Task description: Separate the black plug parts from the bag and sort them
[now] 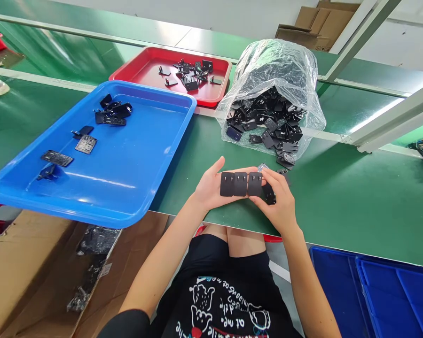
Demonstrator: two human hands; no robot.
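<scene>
Three flat black plastic plates with two small metal pins each, like plug faces, lie in a row across the upturned fingers of my left hand. My left thumb points up, away from them. With thumb and fingertips, my right hand grips the rightmost plate by its edge. Under and beside my right fingers are more dark pieces, partly hidden, and a clear-looking piece. Just beyond my hands, a clear plastic bag lies on its side, with many similar black parts spilling from its mouth.
On the left stands a blue tray with several black parts in it. Behind it a red tray holds more pinned plates. A white metal post rises at the right. Cardboard and blue bins sit below the green tabletop.
</scene>
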